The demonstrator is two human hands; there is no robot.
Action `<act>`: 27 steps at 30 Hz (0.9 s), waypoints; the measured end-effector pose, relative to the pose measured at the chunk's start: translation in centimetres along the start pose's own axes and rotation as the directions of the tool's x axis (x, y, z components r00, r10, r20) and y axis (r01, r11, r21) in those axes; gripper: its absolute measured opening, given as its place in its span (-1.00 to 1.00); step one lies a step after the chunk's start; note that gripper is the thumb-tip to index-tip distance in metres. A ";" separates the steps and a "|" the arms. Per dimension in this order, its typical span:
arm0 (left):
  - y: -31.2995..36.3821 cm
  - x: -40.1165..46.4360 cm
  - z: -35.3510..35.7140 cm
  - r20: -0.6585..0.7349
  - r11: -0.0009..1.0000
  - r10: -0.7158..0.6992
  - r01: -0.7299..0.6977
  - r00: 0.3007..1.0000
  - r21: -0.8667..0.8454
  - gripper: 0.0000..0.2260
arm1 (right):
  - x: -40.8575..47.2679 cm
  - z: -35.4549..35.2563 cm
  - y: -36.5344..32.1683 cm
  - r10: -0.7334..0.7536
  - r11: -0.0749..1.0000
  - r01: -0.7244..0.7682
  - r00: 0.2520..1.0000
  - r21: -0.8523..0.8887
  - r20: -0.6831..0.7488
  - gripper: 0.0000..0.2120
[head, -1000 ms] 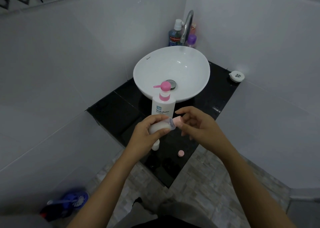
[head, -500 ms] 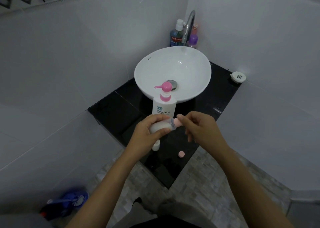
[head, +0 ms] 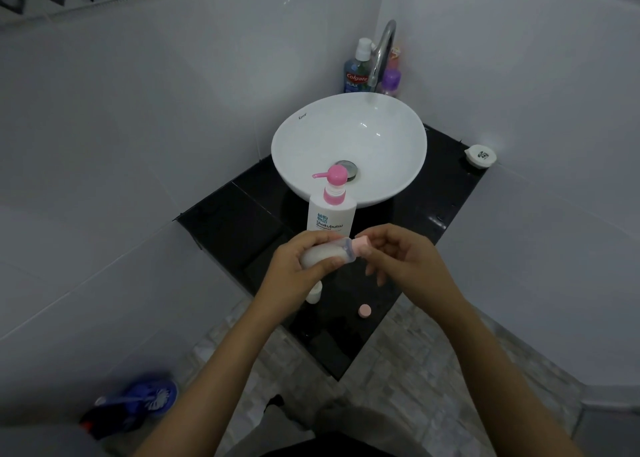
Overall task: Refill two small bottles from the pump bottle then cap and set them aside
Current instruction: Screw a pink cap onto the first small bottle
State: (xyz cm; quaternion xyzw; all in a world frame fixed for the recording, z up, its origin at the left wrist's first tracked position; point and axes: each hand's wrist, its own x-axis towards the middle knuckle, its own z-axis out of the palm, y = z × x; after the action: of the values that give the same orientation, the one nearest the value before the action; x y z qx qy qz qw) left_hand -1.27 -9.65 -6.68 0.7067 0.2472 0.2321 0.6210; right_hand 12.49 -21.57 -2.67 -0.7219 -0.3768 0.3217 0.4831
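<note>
A: Status?
B: Left hand [head: 294, 269] wrapped round small bottle [head: 323, 256], lying sideways at 6 o'clock of pump bottle [head: 330, 214]. Right hand [head: 398, 259] pinching pink cap [head: 362, 243] at its neck.
A: Tips?
B: Probably square cap to threads, twist lightly, avoid squeezing. Second cap [head: 364, 310] loose on counter [head: 225, 221].

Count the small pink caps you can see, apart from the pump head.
2. One pink cap is at the held small bottle's mouth, between the fingers; one loose pink cap lies on the black counter.

Pink cap [head: 362, 242], seemingly milky bottle [head: 323, 256]
</note>
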 end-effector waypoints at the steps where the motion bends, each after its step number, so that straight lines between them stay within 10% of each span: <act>1: -0.1 0.0 0.0 -0.002 1.000 0.006 -0.006 1.000 0.010 -0.73 | -0.1 0.1 0.1 -0.003 1.000 0.003 1.000 -0.021 -0.008 -0.85; 17: -1.6 -0.2 0.3 -0.095 0.983 0.099 -0.082 0.991 0.163 -0.69 | 0.2 2.5 1.4 0.045 0.998 -0.036 0.977 0.048 -0.209 -0.88; 24: -2.1 -0.1 -0.7 -0.057 0.986 0.051 -0.041 0.997 0.164 -0.58 | 0.2 1.8 2.0 -0.289 0.859 0.190 0.947 -0.476 -0.143 -0.85; 27: -2.4 -0.6 -1.6 -0.096 0.987 -0.002 0.018 0.995 0.161 -0.62 | 0.6 2.0 3.3 -0.203 0.796 0.139 0.978 -0.589 -0.043 -0.78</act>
State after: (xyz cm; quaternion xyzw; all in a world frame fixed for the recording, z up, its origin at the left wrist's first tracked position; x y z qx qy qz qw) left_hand -2.89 -8.52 -8.90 0.7417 0.2981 0.2414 0.5502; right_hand 11.90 -20.95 -6.47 -0.8137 -0.4952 0.1076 0.2846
